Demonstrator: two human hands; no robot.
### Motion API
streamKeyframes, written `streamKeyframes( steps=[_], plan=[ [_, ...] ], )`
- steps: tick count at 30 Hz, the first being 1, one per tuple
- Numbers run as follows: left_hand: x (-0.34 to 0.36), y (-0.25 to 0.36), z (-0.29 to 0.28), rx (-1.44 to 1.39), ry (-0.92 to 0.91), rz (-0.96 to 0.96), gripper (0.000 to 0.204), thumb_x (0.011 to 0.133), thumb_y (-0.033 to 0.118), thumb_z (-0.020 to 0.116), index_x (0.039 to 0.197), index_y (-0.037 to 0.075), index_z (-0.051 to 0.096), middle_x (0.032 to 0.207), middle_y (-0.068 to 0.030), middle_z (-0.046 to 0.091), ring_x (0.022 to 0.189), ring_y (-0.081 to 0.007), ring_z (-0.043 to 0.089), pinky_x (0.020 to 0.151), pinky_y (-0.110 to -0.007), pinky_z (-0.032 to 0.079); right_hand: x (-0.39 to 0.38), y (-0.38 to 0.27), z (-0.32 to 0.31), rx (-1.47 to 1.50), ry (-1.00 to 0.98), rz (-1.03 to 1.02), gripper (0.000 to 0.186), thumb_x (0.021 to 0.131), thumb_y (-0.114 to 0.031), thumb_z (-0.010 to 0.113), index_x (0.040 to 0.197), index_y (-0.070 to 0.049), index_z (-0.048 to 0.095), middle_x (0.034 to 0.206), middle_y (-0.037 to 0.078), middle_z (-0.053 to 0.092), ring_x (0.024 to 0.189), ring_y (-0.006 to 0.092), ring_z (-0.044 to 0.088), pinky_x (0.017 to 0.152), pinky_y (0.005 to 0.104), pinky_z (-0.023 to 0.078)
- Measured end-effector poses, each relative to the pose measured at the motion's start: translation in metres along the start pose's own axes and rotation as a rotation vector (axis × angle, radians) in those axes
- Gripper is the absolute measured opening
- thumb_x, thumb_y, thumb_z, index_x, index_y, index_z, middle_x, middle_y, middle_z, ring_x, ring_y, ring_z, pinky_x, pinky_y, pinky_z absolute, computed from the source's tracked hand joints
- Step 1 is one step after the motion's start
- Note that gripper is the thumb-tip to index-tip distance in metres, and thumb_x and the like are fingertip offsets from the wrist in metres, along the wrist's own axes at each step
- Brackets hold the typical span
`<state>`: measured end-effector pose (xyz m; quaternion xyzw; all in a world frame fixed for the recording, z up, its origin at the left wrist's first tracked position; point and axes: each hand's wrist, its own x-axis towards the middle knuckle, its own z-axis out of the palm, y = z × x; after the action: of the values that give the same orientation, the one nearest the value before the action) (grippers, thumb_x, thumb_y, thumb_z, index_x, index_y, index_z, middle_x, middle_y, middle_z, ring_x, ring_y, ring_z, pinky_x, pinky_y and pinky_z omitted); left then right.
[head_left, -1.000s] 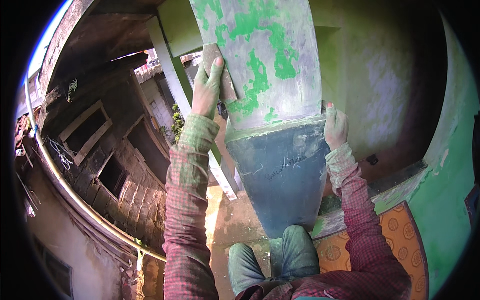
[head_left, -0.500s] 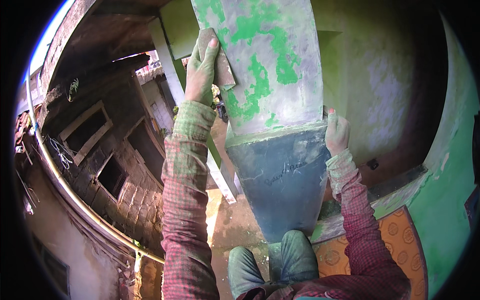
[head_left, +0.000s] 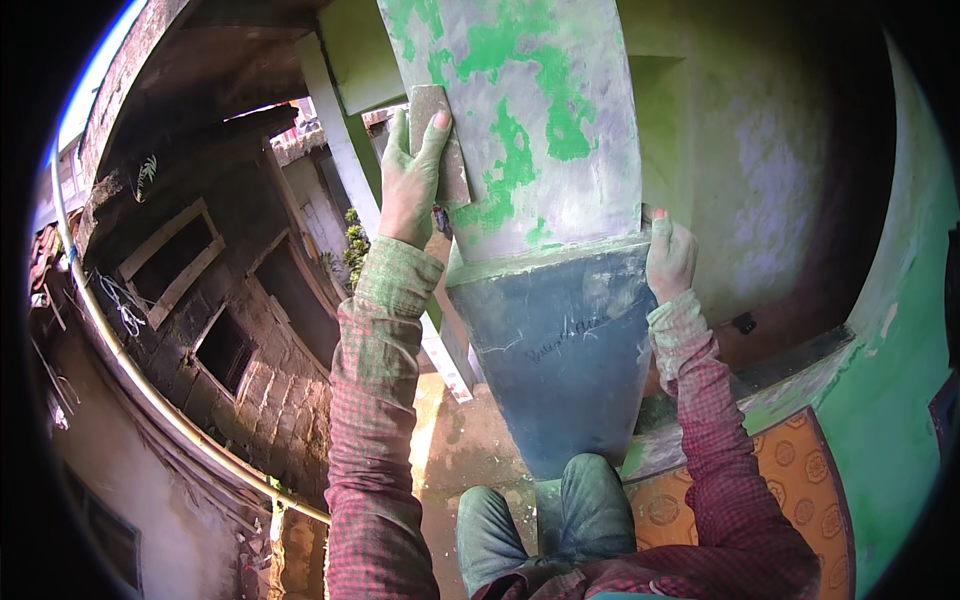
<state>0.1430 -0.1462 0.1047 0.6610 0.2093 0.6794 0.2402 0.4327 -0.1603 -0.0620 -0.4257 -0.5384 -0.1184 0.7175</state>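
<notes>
A pillar stands in front of me. Its upper part (head_left: 585,190) shows patchy green paint over pale grey, and its lower part (head_left: 565,370) is dark blue-grey with a scrawl on it. My left hand (head_left: 412,185) is closed around a flat, dusty sanding block (head_left: 431,120), thumb on the face towards me. The block lies along the pillar's left edge; its far side is hidden. At the right edge, by the ledge between the two parts, my right hand (head_left: 671,255) grips the pillar. Its thumb points up and its other fingertips are hidden behind the corner.
An orange patterned mat (head_left: 800,470) lies at lower right beside a low ledge (head_left: 790,375) and a green wall (head_left: 880,430). To the left are a weathered building (head_left: 270,350) and a curved pale pole (head_left: 150,375). My knees (head_left: 595,500) come close to the pillar's base.
My left hand and the sanding block have moved down along the pillar's left edge, and the block stands more upright. My right hand keeps its grip; the view has shifted slightly.
</notes>
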Motion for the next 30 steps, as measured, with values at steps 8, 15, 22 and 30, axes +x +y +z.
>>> streamKeyframes(
  steps=[8,15,22,30],
  plan=[
    [-0.018,-0.014,0.013,0.030,0.051,-0.016,0.073,0.093,0.041,0.076,0.145,-0.002,0.050,0.133,-0.0146,0.063,0.119,-0.0201,0.062,0.100,-0.033,0.050,-0.001,0.009,-0.009,-0.157,-0.153,0.104,0.048,0.108,-0.030,0.044,0.094,0.008,0.069,0.066,0.023,0.060,0.060,0.0262,0.057,0.060,0.0419,0.043],
    [0.028,0.032,-0.004,-0.008,0.007,0.002,0.081,0.094,0.042,0.074,0.153,-0.002,0.038,0.133,-0.0139,0.063,0.114,-0.0189,0.065,0.099,-0.032,0.052,-0.006,-0.005,0.011,0.053,0.004,0.023,0.052,0.106,-0.032,0.045,0.068,0.001,0.053,0.059,0.023,0.047,0.052,0.0407,0.047,0.053,0.0497,0.034],
    [0.031,0.025,-0.001,0.073,-0.051,0.101,0.071,0.099,0.043,0.066,0.151,0.001,0.043,0.138,-0.0133,0.060,0.122,-0.0195,0.060,0.102,-0.032,0.048,-0.001,-0.004,0.005,0.002,0.008,0.014,0.050,0.106,-0.031,0.046,0.069,0.001,0.054,0.060,0.024,0.049,0.053,0.0411,0.049,0.053,0.0489,0.035],
    [0.019,-0.001,0.006,0.192,-0.042,0.207,0.068,0.100,0.043,0.065,0.148,0.000,0.043,0.140,-0.0139,0.057,0.132,-0.0232,0.053,0.112,-0.035,0.040,0.003,-0.002,-0.001,-0.016,0.002,0.026,0.049,0.106,-0.031,0.046,0.071,0.001,0.055,0.062,0.024,0.051,0.055,0.0396,0.053,0.055,0.0490,0.037]
  ],
)
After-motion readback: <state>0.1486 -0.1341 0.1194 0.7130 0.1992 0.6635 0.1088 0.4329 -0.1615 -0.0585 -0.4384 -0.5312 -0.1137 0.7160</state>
